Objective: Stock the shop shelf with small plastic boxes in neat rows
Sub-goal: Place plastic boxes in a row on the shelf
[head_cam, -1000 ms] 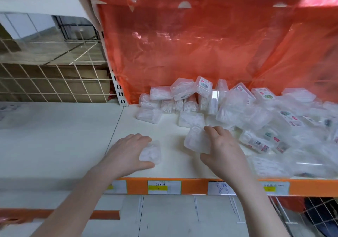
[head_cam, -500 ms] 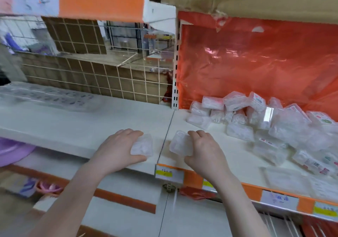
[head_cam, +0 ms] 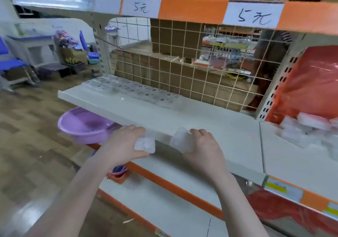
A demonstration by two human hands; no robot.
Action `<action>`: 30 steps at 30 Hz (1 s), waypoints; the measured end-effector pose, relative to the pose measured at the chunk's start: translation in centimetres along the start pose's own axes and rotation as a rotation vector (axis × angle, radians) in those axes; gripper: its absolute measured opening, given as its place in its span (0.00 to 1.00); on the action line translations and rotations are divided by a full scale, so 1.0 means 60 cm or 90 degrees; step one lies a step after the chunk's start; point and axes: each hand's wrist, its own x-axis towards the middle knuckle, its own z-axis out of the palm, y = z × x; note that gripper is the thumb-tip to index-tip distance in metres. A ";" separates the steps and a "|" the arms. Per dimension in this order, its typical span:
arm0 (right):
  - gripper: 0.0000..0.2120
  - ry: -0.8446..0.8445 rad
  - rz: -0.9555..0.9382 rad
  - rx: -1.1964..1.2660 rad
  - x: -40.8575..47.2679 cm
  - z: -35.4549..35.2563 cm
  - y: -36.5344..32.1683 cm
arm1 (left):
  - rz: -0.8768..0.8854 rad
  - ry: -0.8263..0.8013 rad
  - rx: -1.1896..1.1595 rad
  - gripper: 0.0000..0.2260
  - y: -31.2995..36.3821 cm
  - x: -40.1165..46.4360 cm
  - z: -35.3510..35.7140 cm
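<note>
Holding one small clear plastic box in each of my hands, I log the items as follows.

Left hand (head_cam: 122,146): fingers curled over the top and thumb under the near edge of the left box (head_cam: 144,144), which is translucent with pale contents I cannot make out. It sits in front of the near edge of the white shelf (head_cam: 210,127), slightly below the board.

Right hand (head_cam: 204,149): fingers curled round the right side of the right box (head_cam: 181,141), which is tilted, its far corner raised. It hangs at the shelf's near edge; I cannot tell whether it touches the board. The two boxes are near each other but apart.

Arranged rows of boxes (head_cam: 131,90): clear boxes laid flat in tidy lines at the far left of the white shelf, against the wire mesh back panel (head_cam: 192,75).

Loose pile of boxes (head_cam: 309,127): heaped on the neighbouring shelf bay at the far right, in front of an orange-red plastic sheet (head_cam: 311,83).

Upper shelf edge (head_cam: 192,10): orange strip carrying two white handwritten price labels (head_cam: 253,15).

Purple basin (head_cam: 82,125): on a lower level to the left, partly under the white shelf.

Lower shelf (head_cam: 164,196): white board with an orange front strip, below my hands.

Background, far left: blue chairs (head_cam: 11,63) and cardboard cartons on a wood-pattern floor, blurred.
</note>
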 end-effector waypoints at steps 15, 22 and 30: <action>0.26 -0.047 -0.026 0.015 0.221 0.130 -0.163 | -0.072 0.031 -0.023 0.35 -0.273 0.099 -0.014; 0.24 -0.091 -0.018 0.048 0.396 0.210 -0.253 | -0.085 0.018 -0.026 0.34 -0.412 0.197 -0.039; 0.16 -0.155 -0.021 -0.003 0.494 0.290 -0.329 | -0.127 0.012 -0.041 0.34 -0.541 0.257 -0.055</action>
